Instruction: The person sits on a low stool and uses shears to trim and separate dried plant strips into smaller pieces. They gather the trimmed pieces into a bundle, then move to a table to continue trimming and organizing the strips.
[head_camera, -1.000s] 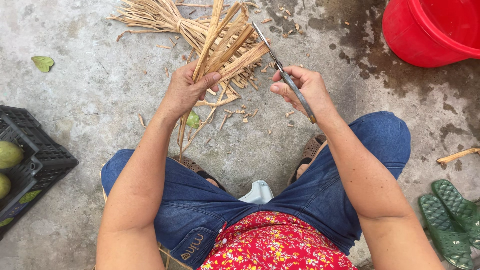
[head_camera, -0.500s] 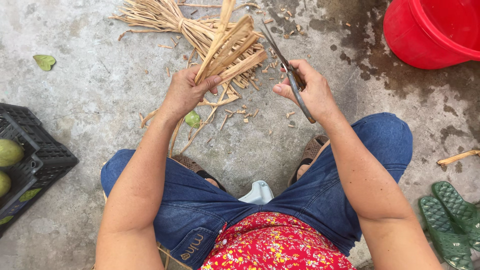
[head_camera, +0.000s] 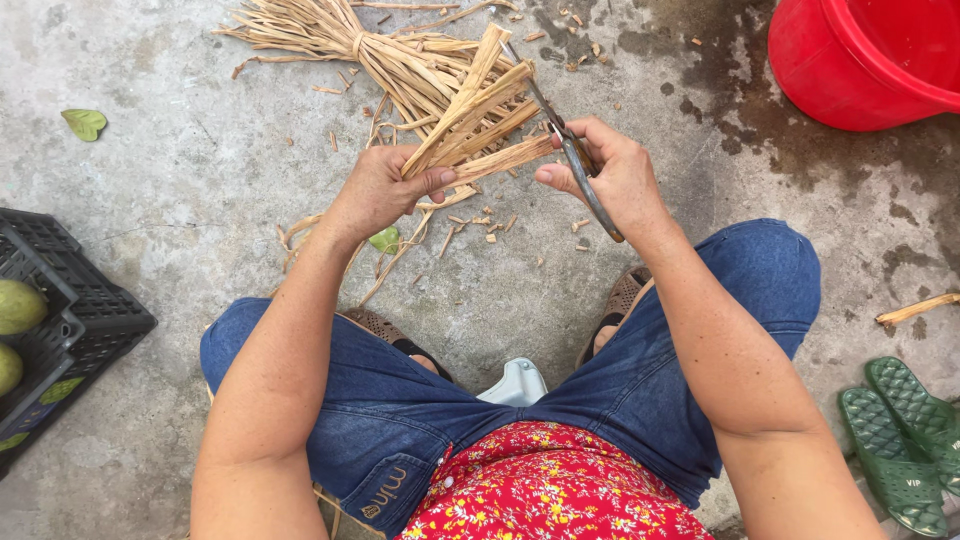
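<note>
My left hand (head_camera: 378, 192) grips a fan of several dry tan fibre strips (head_camera: 478, 112) that point up and right. My right hand (head_camera: 612, 172) holds a pair of metal scissors (head_camera: 566, 142), blades pointing up-left and meeting the strips' ends near the hand. Beyond the hands, a tied bundle of the same dry strips (head_camera: 345, 40) lies on the concrete floor (head_camera: 180, 180). Small cut-off bits (head_camera: 480, 222) are scattered under the hands. I sit low, with my knees in blue jeans to either side.
A red plastic bucket (head_camera: 862, 62) stands at the top right on a wet patch. A black crate (head_camera: 70, 320) with green fruit (head_camera: 18, 306) sits at the left edge. Green sandals (head_camera: 900, 432) lie at the lower right, beside a stick (head_camera: 918, 308). One green leaf (head_camera: 84, 122) lies at the left.
Both hands have stayed close together over the floor. The scissors have shifted slightly against the ends of the held strips, and the fan of strips has tilted a little.
</note>
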